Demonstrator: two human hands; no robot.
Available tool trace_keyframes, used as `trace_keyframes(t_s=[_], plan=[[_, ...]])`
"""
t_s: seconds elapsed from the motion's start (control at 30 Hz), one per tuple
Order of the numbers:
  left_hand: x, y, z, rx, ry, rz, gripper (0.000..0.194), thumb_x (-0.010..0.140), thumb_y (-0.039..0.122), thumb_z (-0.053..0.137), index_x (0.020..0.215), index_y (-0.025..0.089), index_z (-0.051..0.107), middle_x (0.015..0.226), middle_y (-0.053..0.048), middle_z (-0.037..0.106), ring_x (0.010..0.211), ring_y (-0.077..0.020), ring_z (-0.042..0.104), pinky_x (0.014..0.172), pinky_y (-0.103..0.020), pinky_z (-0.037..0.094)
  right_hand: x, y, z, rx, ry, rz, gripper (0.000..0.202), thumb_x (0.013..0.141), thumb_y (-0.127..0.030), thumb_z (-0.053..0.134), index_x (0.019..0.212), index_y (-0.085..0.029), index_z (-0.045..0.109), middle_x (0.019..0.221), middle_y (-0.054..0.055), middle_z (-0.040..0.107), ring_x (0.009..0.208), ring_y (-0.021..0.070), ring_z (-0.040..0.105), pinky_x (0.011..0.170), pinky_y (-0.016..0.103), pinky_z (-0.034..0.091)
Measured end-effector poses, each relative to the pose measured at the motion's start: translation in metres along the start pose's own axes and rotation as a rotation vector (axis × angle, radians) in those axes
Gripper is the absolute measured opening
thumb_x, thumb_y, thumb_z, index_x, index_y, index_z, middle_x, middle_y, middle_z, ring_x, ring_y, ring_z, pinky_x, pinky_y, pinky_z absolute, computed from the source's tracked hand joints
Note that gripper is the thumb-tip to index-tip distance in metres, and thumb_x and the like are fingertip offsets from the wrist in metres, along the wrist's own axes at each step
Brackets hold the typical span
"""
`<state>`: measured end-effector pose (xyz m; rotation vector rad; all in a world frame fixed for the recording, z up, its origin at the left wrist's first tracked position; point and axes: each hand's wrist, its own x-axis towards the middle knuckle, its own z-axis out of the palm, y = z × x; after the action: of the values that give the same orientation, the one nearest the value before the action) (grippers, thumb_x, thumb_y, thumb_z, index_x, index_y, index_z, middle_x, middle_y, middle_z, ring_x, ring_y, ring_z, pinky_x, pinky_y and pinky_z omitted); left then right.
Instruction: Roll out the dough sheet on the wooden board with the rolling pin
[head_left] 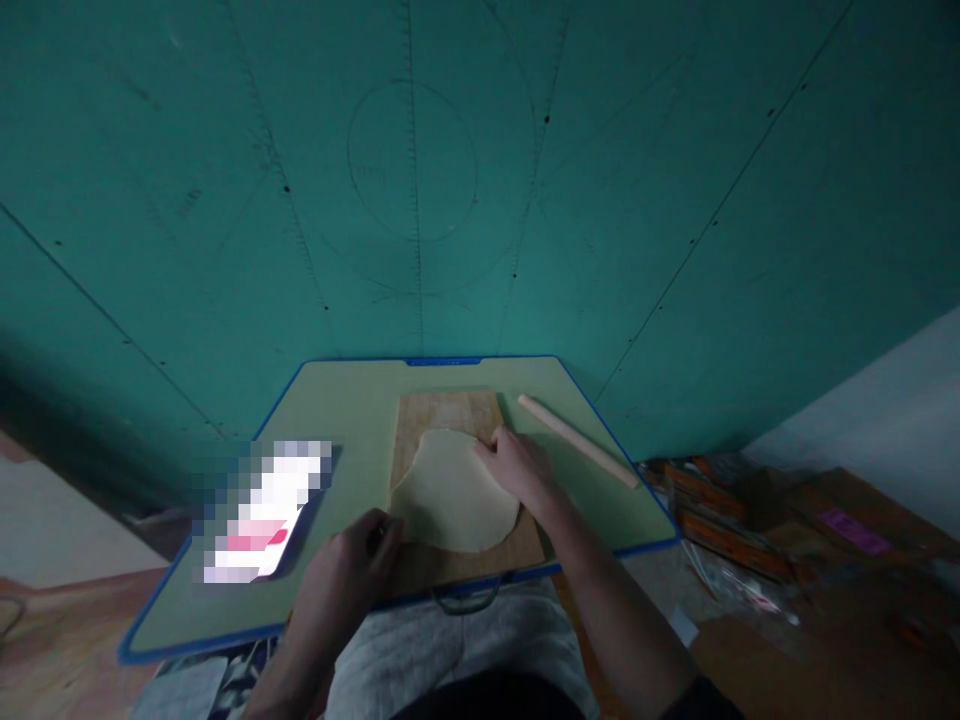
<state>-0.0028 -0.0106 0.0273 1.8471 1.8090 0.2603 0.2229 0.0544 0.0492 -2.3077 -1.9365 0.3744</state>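
Observation:
A flat, rolled-out sheet of dough [454,500] lies on a wooden board [446,408]. My left hand [358,555] is closed at the sheet's lower left edge, thumb and fingers pinching the dough there. On the opposite side, my right hand [519,465] has its thumb and fingers closed on the upper right edge. The dough's outline is uneven, wider toward the bottom than at the top. To the right of the board rests a pale wooden rolling pin [577,440], apart from both hands.
The board sits on a small pale-green folding table [352,400] with a blue rim. At its left stands a blurred-out bright screen [270,510]. A green wall [450,200] rises behind the table. Cardboard boxes [840,520] and plastic wrapping lie on the floor at right.

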Motion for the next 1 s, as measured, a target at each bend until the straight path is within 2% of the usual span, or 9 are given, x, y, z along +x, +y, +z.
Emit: trace_keyframes(t_s=[0.1, 0.37, 0.5, 0.6, 0.67, 0.73, 0.8, 0.9, 1.0], plan=[[-0.001, 0.0, -0.001, -0.016, -0.006, -0.009, 0.028, 0.098, 0.034, 0.04, 0.079, 0.023, 0.057, 0.076, -0.004, 0.07, 0.069, -0.0198, 0.067, 0.059, -0.025, 0.037, 0.006, 0.0, 0.0, -0.069, 0.005, -0.074, 0.04, 0.101, -0.048, 0.045, 0.096, -0.019, 0.072, 0.101, 0.014, 0.078, 0.096, 0.0275, 0.074, 0.073, 0.033, 0.049], [-0.006, 0.008, 0.0, 0.029, -0.073, 0.001, 0.028, 0.098, 0.027, 0.042, 0.079, 0.02, 0.061, 0.078, -0.006, 0.072, 0.072, -0.019, 0.068, 0.061, -0.025, 0.037, 0.029, 0.002, -0.005, -0.108, 0.073, -0.188, 0.029, 0.102, -0.045, 0.048, 0.108, -0.024, 0.066, 0.104, 0.008, 0.076, 0.101, 0.0237, 0.071, 0.079, 0.03, 0.046], [-0.005, -0.007, 0.002, 0.066, 0.07, 0.071, 0.028, 0.098, 0.033, 0.043, 0.081, 0.022, 0.063, 0.073, -0.004, 0.069, 0.064, -0.0187, 0.066, 0.056, -0.026, 0.039, 0.051, 0.042, -0.023, -0.142, 0.179, -0.134, 0.037, 0.102, -0.049, 0.045, 0.118, -0.02, 0.063, 0.117, 0.012, 0.072, 0.111, 0.0257, 0.066, 0.086, 0.032, 0.045], [0.004, -0.011, 0.01, 0.042, 0.254, 0.31, 0.025, 0.096, 0.03, 0.043, 0.09, 0.022, 0.066, 0.089, -0.006, 0.073, 0.076, -0.0196, 0.07, 0.062, -0.027, 0.049, 0.063, 0.09, -0.033, -0.223, 0.257, 0.122, 0.052, 0.103, -0.053, 0.039, 0.134, -0.015, 0.055, 0.138, 0.019, 0.059, 0.126, 0.03, 0.056, 0.097, 0.038, 0.042], [0.017, 0.0, 0.017, 0.067, 0.316, 0.54, 0.023, 0.095, 0.025, 0.046, 0.102, 0.02, 0.067, 0.111, -0.01, 0.072, 0.099, -0.0224, 0.07, 0.079, -0.031, 0.055, 0.065, 0.117, -0.033, -0.244, 0.199, 0.195, 0.057, 0.102, -0.053, 0.04, 0.134, -0.008, 0.056, 0.132, 0.025, 0.061, 0.121, 0.0333, 0.059, 0.093, 0.041, 0.044], [0.037, 0.019, 0.021, 0.165, 0.308, 0.682, 0.029, 0.093, 0.023, 0.051, 0.117, 0.017, 0.066, 0.131, -0.014, 0.066, 0.122, -0.0265, 0.062, 0.098, -0.038, 0.052, 0.061, 0.133, -0.027, -0.26, 0.147, 0.193, 0.052, 0.102, -0.05, 0.042, 0.124, -0.009, 0.064, 0.122, 0.023, 0.066, 0.114, 0.0318, 0.064, 0.088, 0.039, 0.046], [0.063, 0.04, 0.02, 0.313, 0.253, 0.647, 0.034, 0.093, 0.024, 0.055, 0.126, 0.017, 0.064, 0.141, -0.014, 0.06, 0.133, -0.0288, 0.054, 0.109, -0.042, 0.045, 0.055, 0.138, -0.018, -0.279, 0.139, 0.161, 0.043, 0.103, -0.046, 0.043, 0.117, -0.014, 0.067, 0.119, 0.018, 0.068, 0.111, 0.0284, 0.065, 0.086, 0.035, 0.047], [0.102, 0.065, 0.012, 0.431, 0.225, 0.503, 0.034, 0.098, 0.023, 0.046, 0.124, 0.013, 0.066, 0.138, -0.018, 0.062, 0.129, -0.0291, 0.057, 0.106, -0.042, 0.046, 0.047, 0.136, -0.007, -0.298, 0.177, 0.123, 0.034, 0.103, -0.04, 0.045, 0.115, -0.017, 0.066, 0.121, 0.015, 0.067, 0.11, 0.0253, 0.064, 0.084, 0.033, 0.047], [0.126, 0.075, 0.004, 0.486, 0.247, 0.427, 0.035, 0.098, 0.023, 0.041, 0.107, 0.011, 0.073, 0.118, -0.02, 0.07, 0.115, -0.0325, 0.064, 0.097, -0.045, 0.049, 0.045, 0.133, -0.003, -0.305, 0.215, 0.103, 0.031, 0.104, -0.038, 0.045, 0.114, -0.017, 0.066, 0.119, 0.013, 0.067, 0.11, 0.0248, 0.064, 0.081, 0.032, 0.047]])
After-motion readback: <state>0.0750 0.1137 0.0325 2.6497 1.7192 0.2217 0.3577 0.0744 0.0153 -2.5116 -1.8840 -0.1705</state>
